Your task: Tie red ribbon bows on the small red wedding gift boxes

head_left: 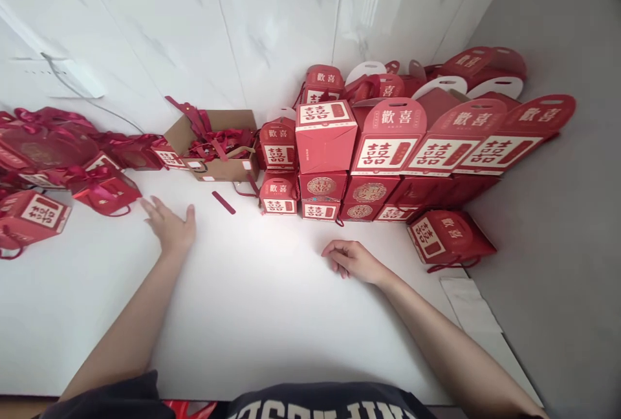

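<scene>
My left hand (171, 225) is open over the white table, its fingers spread and nothing in them. Just beyond its fingertips lies a red gift box (107, 193) with a ribbon bow on top and a cord handle. My right hand (353, 260) rests near the middle of the table, fingers loosely curled in, with no object showing in it. Behind it stand stacked red gift boxes (324, 187) with gold and white printed characters. A short dark red ribbon strip (224, 202) lies flat between the two hands, farther back.
An open cardboard box (220, 171) full of red ribbons stands against the tiled wall (276, 11). More bowed boxes (48, 141) crowd the left side. Tall handled boxes (388, 138) are piled back right. One box (451, 238) lies tilted by the grey side wall (572, 225).
</scene>
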`<state>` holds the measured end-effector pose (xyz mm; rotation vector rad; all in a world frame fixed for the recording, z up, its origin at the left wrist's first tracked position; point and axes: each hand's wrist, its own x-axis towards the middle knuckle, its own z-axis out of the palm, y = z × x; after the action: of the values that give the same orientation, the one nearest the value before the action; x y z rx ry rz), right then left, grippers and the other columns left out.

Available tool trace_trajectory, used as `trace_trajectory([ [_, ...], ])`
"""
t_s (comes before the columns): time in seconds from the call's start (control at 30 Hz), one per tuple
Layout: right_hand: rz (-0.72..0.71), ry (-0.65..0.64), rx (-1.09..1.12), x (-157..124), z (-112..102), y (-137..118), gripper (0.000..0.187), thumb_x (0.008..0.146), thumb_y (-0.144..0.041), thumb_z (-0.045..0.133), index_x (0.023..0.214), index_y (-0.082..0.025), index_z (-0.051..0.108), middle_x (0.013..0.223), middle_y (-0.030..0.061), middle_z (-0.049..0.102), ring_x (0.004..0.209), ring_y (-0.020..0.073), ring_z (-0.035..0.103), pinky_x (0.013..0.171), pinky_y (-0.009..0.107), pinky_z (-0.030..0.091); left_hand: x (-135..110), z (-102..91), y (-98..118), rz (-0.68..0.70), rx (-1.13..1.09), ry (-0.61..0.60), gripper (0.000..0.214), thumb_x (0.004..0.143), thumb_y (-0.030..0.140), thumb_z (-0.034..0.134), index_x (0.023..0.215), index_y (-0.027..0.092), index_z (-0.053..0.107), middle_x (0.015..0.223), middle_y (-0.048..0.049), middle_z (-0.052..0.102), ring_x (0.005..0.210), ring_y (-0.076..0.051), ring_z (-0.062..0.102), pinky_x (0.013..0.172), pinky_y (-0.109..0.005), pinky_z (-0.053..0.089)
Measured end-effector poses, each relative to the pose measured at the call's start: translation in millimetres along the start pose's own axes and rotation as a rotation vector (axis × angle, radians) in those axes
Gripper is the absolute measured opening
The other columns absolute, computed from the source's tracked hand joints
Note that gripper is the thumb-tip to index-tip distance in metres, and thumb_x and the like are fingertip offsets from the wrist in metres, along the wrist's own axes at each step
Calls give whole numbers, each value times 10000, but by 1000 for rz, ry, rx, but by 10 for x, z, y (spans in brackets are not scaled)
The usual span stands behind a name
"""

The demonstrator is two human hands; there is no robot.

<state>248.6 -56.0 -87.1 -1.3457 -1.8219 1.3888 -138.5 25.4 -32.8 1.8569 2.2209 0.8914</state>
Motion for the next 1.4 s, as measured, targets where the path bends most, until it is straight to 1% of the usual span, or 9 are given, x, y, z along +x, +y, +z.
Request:
trace_trajectory([
  [0.13, -22, 330, -229, -214, -380, -238, 256, 884, -278, 468, 1051, -180, 636, 1067, 125, 649, 986, 257, 580, 900, 392, 429, 10, 474, 101, 115, 66, 41, 864, 902, 467, 491, 1507, 19, 69, 1581, -257, -30, 1472, -365, 45, 1182, -547, 102],
  [0.23, 125, 925, -825, -536, -783, -351, 362, 915, -340, 445, 1191, -142, 571, 1250, 206, 555, 1157, 367, 481, 938, 484, 381, -84, 718, 241, 297, 123, -88, 831, 905, 491, 447, 1527, 85, 74, 1601, -192, -22, 1478, -342, 48, 1180, -553, 90],
  [0.33, 483, 1135, -1043, -819, -1045, -280, 559, 898, -466, 463, 1266, -46, 483, 1159, 276, 561, 1085, 440, 514, 813, 511, 426, -134, 791, 308, 364, 184, -190, 804, 903, 519, 431, 1530, 123, 118, 1604, -170, 55, 1478, -329, 85, 1170, -575, 100],
  [0.5, 692, 955, -1074, -880, -1041, -109, 570, 864, -511, 511, 1163, -26, 505, 1064, 271, 591, 1018, 441, 556, 736, 487, 448, -113, 768, 266, 335, 199, -226, 740, 908, 546, 400, 1506, 143, 231, 1606, -147, 86, 1473, -340, 110, 1159, -603, 122],
  [0.77, 532, 746, -1062, -802, -730, -491, 233, 939, -286, 417, 1055, -127, 542, 964, 189, 665, 943, 346, 626, 642, 362, 435, -108, 769, 235, 304, 189, -210, 671, 916, 543, 384, 1447, 132, 344, 1601, -146, 122, 1471, -333, 127, 1155, -602, 163],
  [0.9, 456, 662, -1020, -794, -511, -741, 300, 961, -356, 384, 878, -173, 606, 804, 147, 674, 722, 289, 655, 533, 320, 390, -99, 799, 191, 305, 176, -193, 628, 919, 503, 404, 1429, 138, 364, 1590, -156, 164, 1463, -340, 160, 1146, -618, 176],
  [1.13, -200, 291, -626, -710, -395, -1212, 288, 1000, -298, 367, 1087, -236, 635, 992, 52, 707, 882, 194, 665, 746, 277, 489, -111, 768, 183, 348, 48, -11, 486, 893, 356, 500, 1345, 185, 454, 1513, -159, 334, 1367, -339, 363, 1126, -578, 264],
  [1.3, -261, 344, -698, -653, -560, -1421, 246, 981, -248, 427, 1080, -226, 652, 1042, 59, 701, 937, 213, 651, 793, 300, 475, -289, 435, 501, 529, -169, 171, 288, 884, 243, 517, 1156, 192, 593, 1282, -116, 548, 1172, -266, 537, 1044, -444, 411],
  [1.4, -300, 234, -712, -592, -542, -1459, 227, 955, -188, 458, 995, -219, 680, 963, 56, 712, 873, 201, 657, 750, 284, 468, -469, 216, 805, 753, -322, 55, 195, 865, 171, 547, 1025, 208, 651, 1084, -81, 626, 1063, -223, 584, 967, -388, 464],
])
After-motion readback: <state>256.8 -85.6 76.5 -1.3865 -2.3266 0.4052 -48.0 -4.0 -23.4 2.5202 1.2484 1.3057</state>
